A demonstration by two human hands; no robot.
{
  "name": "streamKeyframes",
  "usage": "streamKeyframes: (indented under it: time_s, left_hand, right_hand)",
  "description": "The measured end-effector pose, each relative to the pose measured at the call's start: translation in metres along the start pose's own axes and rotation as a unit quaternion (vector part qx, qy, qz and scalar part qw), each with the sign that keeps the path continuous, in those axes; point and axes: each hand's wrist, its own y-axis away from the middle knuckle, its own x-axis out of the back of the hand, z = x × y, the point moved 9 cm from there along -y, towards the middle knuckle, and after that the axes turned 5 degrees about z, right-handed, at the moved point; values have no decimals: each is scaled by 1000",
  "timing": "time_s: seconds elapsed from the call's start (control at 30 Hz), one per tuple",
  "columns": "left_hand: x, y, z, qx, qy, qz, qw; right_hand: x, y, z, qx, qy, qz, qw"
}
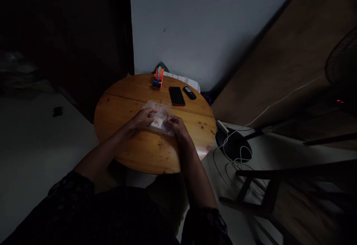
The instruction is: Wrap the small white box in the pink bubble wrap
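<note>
A clear bubble-wrap packet (160, 115) with something whitish and red inside lies on the round wooden table (145, 152). My left hand (144, 118) grips its left side with fingers curled over it. My right hand (175, 125) pinches its right lower edge, fingers closed on the wrap. Both forearms reach in from the bottom of the view.
At the table's far side lie a black phone (176, 96), a small black remote (189, 92) and an orange and blue stand (158, 79). White cables (237, 159) and a round black base (233, 144) are on the floor to the right, beside a dark wooden chair (267, 185).
</note>
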Motion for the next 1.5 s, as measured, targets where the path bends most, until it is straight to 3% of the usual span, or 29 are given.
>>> streamKeyframes:
  time_s: [0.13,0.23,0.3,0.4,0.5,0.6,0.73,0.83,0.93,1.03,1.17,1.3,1.5]
  left_hand:
    - [2,-1,1,6,-12,0,1000]
    - [3,-1,3,7,-30,-4,1000]
    - [3,-1,4,2,-37,-5,999]
    - [3,-3,5,0,-44,-4,999]
    - [0,-6,5,-2,-51,-6,999]
    - [-3,-9,7,-13,-48,-12,999]
    - [7,-7,4,-18,-45,-7,999]
    - [28,1,-3,-23,-45,10,999]
    - [46,7,-17,11,-70,35,997]
    - [49,9,-27,39,-139,66,987]
    - [47,12,-25,27,-226,110,968]
    - [63,18,-30,65,-275,149,948]
    - [64,17,-42,125,-144,107,976]
  right_hand:
    - [3,-8,7,18,50,25,998]
    - [5,-6,-4,90,151,51,983]
    - [3,3,-24,175,243,72,951]
    - [-12,21,-52,283,385,69,876]
    - [-34,33,-61,333,484,8,809]
    - [-49,38,-62,362,520,-32,773]
    - [-55,39,-62,368,540,-35,757]
    - [-58,40,-62,365,553,-37,748]
    - [-60,41,-63,349,567,-46,745]
    - [-62,41,-65,320,590,-50,739]
    - [-68,44,-69,297,623,-66,720]
    - [-77,46,-71,294,657,-97,687]
    - [-86,43,-76,296,689,-116,651]
